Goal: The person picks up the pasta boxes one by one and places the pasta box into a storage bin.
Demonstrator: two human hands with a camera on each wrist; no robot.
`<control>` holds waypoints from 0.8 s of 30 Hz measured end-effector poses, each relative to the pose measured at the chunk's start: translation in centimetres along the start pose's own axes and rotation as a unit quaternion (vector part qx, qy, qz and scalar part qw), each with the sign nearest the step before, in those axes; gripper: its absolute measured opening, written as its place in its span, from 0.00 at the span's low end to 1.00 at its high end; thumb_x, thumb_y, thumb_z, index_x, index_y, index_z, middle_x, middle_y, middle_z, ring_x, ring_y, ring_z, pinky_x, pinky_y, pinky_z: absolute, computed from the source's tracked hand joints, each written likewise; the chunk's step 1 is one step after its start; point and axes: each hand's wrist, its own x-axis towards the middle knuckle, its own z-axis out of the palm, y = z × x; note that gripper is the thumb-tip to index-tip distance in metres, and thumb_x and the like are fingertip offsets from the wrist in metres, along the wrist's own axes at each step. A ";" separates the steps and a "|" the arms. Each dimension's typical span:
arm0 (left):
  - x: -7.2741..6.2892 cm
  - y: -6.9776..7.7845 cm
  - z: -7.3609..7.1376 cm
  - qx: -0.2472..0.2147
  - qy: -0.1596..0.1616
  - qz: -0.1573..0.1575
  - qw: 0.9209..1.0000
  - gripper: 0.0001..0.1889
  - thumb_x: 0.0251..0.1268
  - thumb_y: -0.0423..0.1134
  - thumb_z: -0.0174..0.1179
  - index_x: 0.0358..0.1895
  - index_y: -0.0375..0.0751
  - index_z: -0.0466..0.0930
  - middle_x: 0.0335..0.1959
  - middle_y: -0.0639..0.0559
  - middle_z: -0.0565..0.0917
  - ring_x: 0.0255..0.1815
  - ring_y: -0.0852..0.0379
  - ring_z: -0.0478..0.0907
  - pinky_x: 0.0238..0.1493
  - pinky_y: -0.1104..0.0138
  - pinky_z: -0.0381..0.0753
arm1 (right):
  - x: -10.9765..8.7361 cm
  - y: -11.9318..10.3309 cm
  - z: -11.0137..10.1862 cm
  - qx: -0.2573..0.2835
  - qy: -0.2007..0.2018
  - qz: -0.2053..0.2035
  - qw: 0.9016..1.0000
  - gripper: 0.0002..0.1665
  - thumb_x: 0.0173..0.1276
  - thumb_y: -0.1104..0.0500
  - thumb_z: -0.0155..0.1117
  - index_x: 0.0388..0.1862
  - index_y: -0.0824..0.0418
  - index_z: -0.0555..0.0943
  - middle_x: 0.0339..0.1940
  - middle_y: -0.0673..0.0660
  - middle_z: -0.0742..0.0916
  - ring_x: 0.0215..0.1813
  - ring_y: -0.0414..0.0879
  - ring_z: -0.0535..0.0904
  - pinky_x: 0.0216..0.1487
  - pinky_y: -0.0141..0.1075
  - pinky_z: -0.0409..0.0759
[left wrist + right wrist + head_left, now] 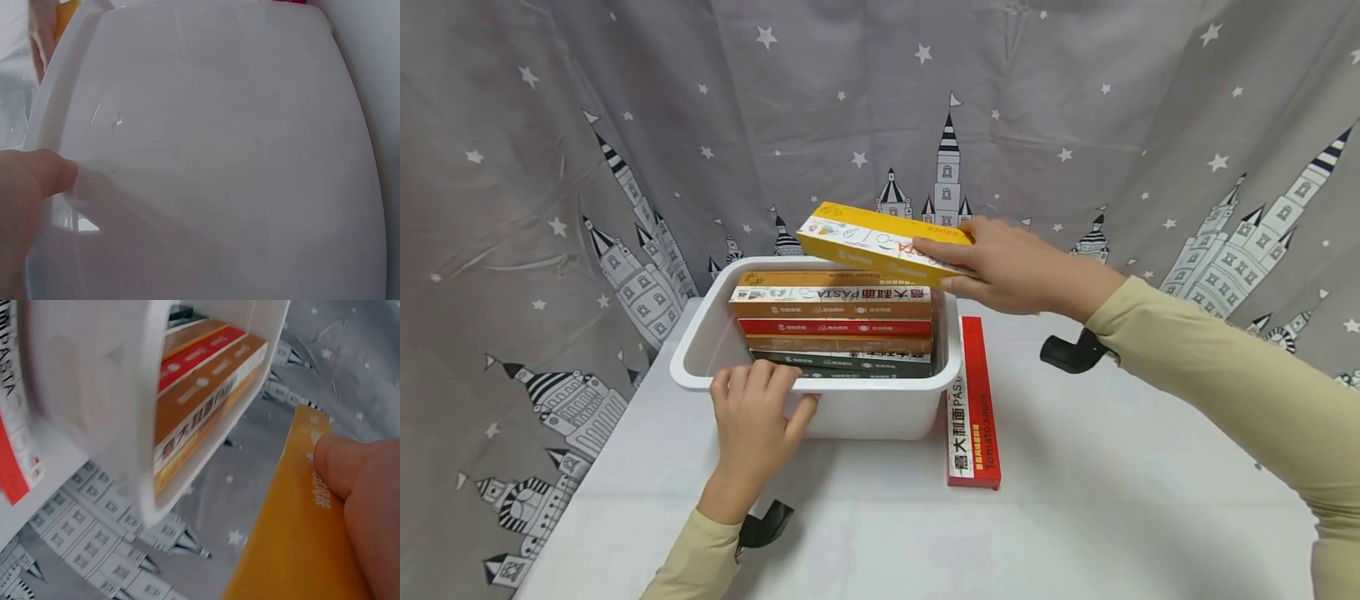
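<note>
A yellow pasta box point(880, 246) is gripped near one end by my right hand point(1011, 267), tilted above the back right of a white plastic bin point(857, 417). In the right wrist view, the thumb point(350, 469) presses along the side of this box. My left hand point(756, 425) holds the bin's front rim, fingers over the edge and thumb point(59, 172) against the outer wall. Inside the bin, several pasta boxes lie stacked: an orange-brown one point(835, 310) at the back, a red one point(835, 327) and a dark green one point(842, 362) nearer the front.
A red tomato sauce pasta box point(976, 408) lies flat on the white table point(1112, 483), right beside the bin. Behind the table hangs a grey curtain point(850, 108) printed with castles and stars. Black straps hang at both wrists.
</note>
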 end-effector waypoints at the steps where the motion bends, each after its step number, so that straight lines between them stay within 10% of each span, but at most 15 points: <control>1: 0.0 0.0 0.0 0.002 -0.001 0.001 1.000 0.14 0.56 0.47 0.58 0.37 0.40 0.80 0.32 0.41 0.78 0.36 0.38 0.70 0.52 0.43 0.61 | 0.4 -0.4 0.1 -0.002 -0.002 -0.006 1.000 0.38 0.75 0.45 0.57 0.81 0.35 0.59 0.64 0.66 0.75 0.58 0.57 0.72 0.52 0.50 0.76; 24: -0.1 0.0 0.0 0.005 -0.006 0.008 1.000 0.13 0.57 0.46 0.59 0.37 0.39 0.80 0.32 0.41 0.78 0.37 0.38 0.70 0.52 0.43 0.62 | 6.3 -8.2 1.8 -0.046 -0.052 -0.129 0.989 0.34 0.77 0.40 0.52 0.79 0.29 0.59 0.63 0.65 0.78 0.54 0.54 0.77 0.57 0.49 0.78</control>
